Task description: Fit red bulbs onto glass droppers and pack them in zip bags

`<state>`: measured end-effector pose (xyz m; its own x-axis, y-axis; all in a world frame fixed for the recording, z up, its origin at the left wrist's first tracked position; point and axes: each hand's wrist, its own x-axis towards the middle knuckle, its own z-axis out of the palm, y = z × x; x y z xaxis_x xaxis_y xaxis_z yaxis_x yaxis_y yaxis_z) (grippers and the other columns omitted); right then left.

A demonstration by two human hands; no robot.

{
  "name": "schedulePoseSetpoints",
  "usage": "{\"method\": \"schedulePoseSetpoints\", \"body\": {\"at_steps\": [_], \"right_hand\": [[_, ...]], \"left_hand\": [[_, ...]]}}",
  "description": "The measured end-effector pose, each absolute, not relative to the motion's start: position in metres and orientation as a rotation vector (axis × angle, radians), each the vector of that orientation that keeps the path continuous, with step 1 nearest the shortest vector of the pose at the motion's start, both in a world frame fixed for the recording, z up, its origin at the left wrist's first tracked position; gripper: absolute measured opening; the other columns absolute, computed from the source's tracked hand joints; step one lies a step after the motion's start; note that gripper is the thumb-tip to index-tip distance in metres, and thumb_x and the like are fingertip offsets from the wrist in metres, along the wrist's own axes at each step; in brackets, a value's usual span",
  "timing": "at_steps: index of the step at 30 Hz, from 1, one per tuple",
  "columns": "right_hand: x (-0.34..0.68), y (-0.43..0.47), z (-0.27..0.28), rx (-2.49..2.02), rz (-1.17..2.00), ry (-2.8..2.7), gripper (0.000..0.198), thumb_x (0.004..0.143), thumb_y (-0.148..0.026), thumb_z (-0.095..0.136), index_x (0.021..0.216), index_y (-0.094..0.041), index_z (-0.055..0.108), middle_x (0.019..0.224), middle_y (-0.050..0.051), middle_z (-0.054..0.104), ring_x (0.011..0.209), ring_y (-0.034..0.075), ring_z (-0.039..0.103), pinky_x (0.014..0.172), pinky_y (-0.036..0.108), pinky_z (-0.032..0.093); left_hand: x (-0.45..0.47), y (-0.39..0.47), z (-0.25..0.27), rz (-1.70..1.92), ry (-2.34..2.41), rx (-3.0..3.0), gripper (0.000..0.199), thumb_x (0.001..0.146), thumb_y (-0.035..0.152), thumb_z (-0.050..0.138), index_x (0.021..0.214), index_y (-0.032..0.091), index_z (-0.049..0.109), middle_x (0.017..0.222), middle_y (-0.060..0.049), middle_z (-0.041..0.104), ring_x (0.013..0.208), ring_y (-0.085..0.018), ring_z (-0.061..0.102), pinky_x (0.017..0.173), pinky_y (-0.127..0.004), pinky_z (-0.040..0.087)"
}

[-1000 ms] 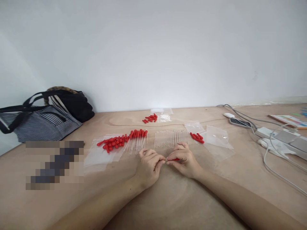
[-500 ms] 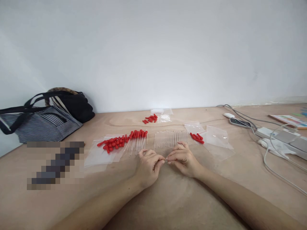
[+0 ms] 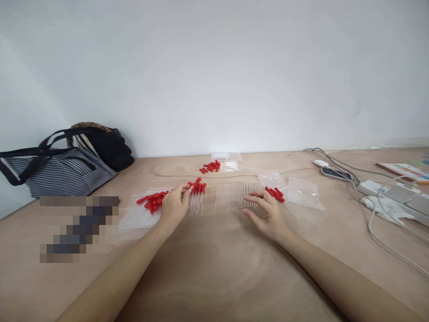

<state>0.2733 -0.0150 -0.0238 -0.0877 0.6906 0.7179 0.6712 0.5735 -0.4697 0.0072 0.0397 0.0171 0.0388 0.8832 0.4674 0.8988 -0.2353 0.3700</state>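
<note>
My left hand [image 3: 176,201] is on the left, its thumb and fingertips closed on a slanted red rubber bulb [image 3: 196,181]. Just under and right of it is a group of glass droppers [image 3: 197,203] with red bulbs on their upper ends. My right hand [image 3: 266,214] hovers with thumb and fingers apart, over the right end of a row of clear glass tubes [image 3: 229,194]. Partly behind my left hand, a pile of loose red bulbs [image 3: 152,201] lies on a clear plastic bag [image 3: 132,219].
At the back, more red bulbs [image 3: 210,167] lie beside thin clear tubes [image 3: 230,166]. Several red bulbs [image 3: 277,195] and flat clear bags [image 3: 306,197] are on the right. A power strip [image 3: 395,197] with cables stands farther right, a striped bag [image 3: 67,174] at left.
My hands, pinched together in the middle before, have come apart. The left moved left to the red bulbs; the right opened and shifted slightly right.
</note>
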Motion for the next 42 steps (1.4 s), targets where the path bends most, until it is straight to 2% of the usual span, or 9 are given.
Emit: {"method": "schedulePoseSetpoints", "body": {"at_steps": [5, 12, 20, 26, 33, 37, 40, 42], "right_hand": [[0.269, -0.017, -0.025, -1.113, 0.011, -1.831, 0.023, 0.076, -0.03, 0.057, 0.099, -0.025, 0.059, 0.106, 0.008, 0.051, 0.089, 0.021, 0.053, 0.081, 0.042, 0.042], [0.268, -0.019, -0.024, -1.108, 0.022, -1.854, 0.022, 0.075, -0.028, 0.058, 0.097, -0.024, 0.059, 0.107, 0.009, 0.05, 0.087, 0.02, 0.053, 0.078, 0.04, 0.045], [0.268, -0.019, -0.025, -1.054, -0.012, -1.891, 0.023, 0.074, -0.025, 0.058, 0.097, -0.024, 0.059, 0.109, 0.008, 0.048, 0.09, 0.02, 0.052, 0.077, 0.039, 0.046], [0.268, -0.02, -0.024, -1.051, -0.015, -1.91, 0.021, 0.075, -0.024, 0.058, 0.096, -0.024, 0.059, 0.109, 0.009, 0.048, 0.09, 0.02, 0.053, 0.077, 0.039, 0.047], [0.266, -0.022, -0.023, -1.046, 0.033, -1.912, 0.019, 0.077, -0.024, 0.055, 0.095, -0.024, 0.06, 0.109, 0.008, 0.049, 0.089, 0.018, 0.052, 0.075, 0.034, 0.047], [0.27, -0.018, -0.022, -1.141, -0.068, -1.92, 0.015, 0.077, -0.026, 0.055, 0.089, -0.023, 0.062, 0.097, 0.006, 0.056, 0.083, 0.017, 0.053, 0.076, 0.034, 0.041], [0.281, -0.01, -0.02, -1.417, -0.169, -1.874, 0.013, 0.076, -0.029, 0.054, 0.082, -0.024, 0.064, 0.08, 0.003, 0.06, 0.079, 0.018, 0.052, 0.076, 0.036, 0.035], [0.294, -0.002, -0.017, -1.657, -0.203, -1.79, 0.014, 0.076, -0.029, 0.052, 0.079, -0.023, 0.064, 0.077, 0.004, 0.06, 0.081, 0.02, 0.051, 0.076, 0.037, 0.032]], "left_hand": [[-0.004, 0.051, 0.014, -0.811, -2.054, -2.15, 0.011, 0.075, 0.015, 0.044, 0.081, 0.017, 0.053, 0.079, -0.007, 0.065, 0.077, -0.024, 0.062, 0.066, -0.032, 0.044], [0.005, 0.054, 0.011, -0.716, -2.034, -2.193, 0.005, 0.074, 0.016, 0.047, 0.075, 0.018, 0.052, 0.068, -0.002, 0.063, 0.067, -0.019, 0.061, 0.062, -0.028, 0.042], [0.027, 0.055, 0.015, -0.585, -1.782, -2.279, 0.013, 0.078, 0.025, 0.048, 0.074, 0.019, 0.059, 0.086, -0.005, 0.06, 0.089, -0.021, 0.052, 0.078, -0.031, 0.038], [0.056, 0.064, 0.01, -0.418, -1.77, -2.233, 0.02, 0.077, 0.024, 0.046, 0.078, 0.017, 0.065, 0.094, -0.011, 0.055, 0.095, -0.027, 0.046, 0.077, -0.038, 0.034], [0.073, 0.08, 0.014, -0.221, -1.865, -2.147, 0.03, 0.078, 0.032, 0.046, 0.084, 0.012, 0.067, 0.101, -0.016, 0.054, 0.1, -0.031, 0.04, 0.08, -0.04, 0.029], [0.08, 0.089, 0.013, -0.151, -1.942, -2.11, 0.028, 0.075, 0.033, 0.051, 0.084, 0.012, 0.068, 0.101, -0.017, 0.054, 0.098, -0.031, 0.041, 0.078, -0.039, 0.029], [0.084, 0.091, 0.016, -0.143, -1.975, -2.095, 0.025, 0.073, 0.031, 0.055, 0.084, 0.012, 0.067, 0.102, -0.017, 0.054, 0.097, -0.031, 0.042, 0.077, -0.038, 0.03], [0.085, 0.087, 0.022, -0.167, -1.97, -2.095, 0.023, 0.074, 0.028, 0.054, 0.085, 0.01, 0.065, 0.104, -0.018, 0.052, 0.098, -0.032, 0.041, 0.076, -0.038, 0.031]]}}
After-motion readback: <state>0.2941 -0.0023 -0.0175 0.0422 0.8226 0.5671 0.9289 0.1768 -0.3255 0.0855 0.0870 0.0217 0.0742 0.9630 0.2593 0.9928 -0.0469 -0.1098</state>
